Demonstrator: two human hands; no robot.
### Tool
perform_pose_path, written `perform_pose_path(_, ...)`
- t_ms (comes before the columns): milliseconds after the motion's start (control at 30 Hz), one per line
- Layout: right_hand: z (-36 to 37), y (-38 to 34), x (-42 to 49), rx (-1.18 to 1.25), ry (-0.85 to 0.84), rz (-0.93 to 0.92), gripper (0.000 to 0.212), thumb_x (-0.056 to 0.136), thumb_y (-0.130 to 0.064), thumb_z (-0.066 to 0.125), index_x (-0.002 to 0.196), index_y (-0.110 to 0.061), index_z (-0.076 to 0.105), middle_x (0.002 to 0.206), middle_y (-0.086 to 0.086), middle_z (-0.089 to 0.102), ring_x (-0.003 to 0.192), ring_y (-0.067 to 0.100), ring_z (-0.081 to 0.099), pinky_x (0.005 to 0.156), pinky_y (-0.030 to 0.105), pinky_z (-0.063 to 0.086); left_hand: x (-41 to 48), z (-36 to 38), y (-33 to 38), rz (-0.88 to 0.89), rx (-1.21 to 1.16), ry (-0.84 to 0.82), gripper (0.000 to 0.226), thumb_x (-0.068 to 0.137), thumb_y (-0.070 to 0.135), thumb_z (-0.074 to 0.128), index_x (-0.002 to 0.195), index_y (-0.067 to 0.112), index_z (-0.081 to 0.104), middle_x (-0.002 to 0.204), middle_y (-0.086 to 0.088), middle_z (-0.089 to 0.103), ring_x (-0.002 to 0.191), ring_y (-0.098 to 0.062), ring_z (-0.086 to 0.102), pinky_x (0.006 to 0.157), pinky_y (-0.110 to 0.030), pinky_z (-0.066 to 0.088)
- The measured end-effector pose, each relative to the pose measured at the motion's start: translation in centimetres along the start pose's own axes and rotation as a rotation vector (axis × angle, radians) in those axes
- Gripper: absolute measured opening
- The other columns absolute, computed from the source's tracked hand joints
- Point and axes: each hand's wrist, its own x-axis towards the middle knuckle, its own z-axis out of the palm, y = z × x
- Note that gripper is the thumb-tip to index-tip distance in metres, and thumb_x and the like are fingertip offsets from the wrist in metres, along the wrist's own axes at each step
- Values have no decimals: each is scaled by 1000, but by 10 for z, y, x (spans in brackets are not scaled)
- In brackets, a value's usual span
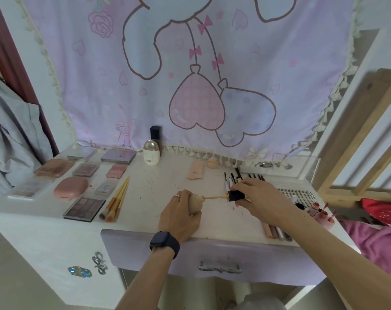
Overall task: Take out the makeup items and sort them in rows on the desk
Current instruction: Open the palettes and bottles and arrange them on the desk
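A: Left grip [181, 211]?

B: Wrapped round a beige bottle [195, 203], lying on its side on the counter [158, 182] — neck pointing toward the right grip [255, 198].

A: And that one?

B: Pinching a black cap [234, 195], with a thin wand [214, 197] running from it to the bottle's neck. Cap and neck apart, wand bridging the gap. Hard to tell whether the tip sits inside.

A: Beyond the right grip?

B: Dark-handled sticks [232, 177] in a row, just past the knuckles. Further back, a peach tube [196, 170] lying flat. Under the wrist, near the counter's front edge, a few pencils [277, 232] side by side.

A: Out past the left grip?

B: Pale brushes [117, 200] in a bunch, then an open palette [84, 209] and a pink compact [71, 187] — well apart from the bottle, more flat cases in rows behind.

A: On the left wrist?

B: Dark watch [165, 241].
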Motion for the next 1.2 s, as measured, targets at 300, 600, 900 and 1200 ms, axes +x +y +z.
perform_pose_path(300,-5,-1,-3,201,55,121,30,94,-33,67,124,-28,64,111,-11,62,94,9,54,81,21,39,1,1,-1,-48,-16,-8,29,88,31,65,110,20,49,94,11,47,78,-13,49,63,-27,39)
perform_pose_path(600,9,-15,6,754,188,374,23,87,-28,77,109,-30,68,100,-22,68,89,-11,60,67,0,42,16,-7,1,-259,-345,4,30,88,34,68,107,25,46,103,4,57,85,-12,58,71,-30,52)
perform_pose_path(900,43,-23,53,876,292,582,23,86,-33,76,105,-25,65,95,-18,65,91,0,60,75,17,42,57,-4,-4,-280,-438,-78,45,87,27,73,119,25,42,120,6,36,94,-2,47,68,-7,39)
perform_pose_path(1200,73,-19,81,441,284,660,29,90,-53,60,111,-33,61,107,-15,65,114,16,50,85,34,36,83,20,-8,-224,-309,-26,55,66,49,84,114,35,61,108,15,57,99,-6,55,85,-26,48)
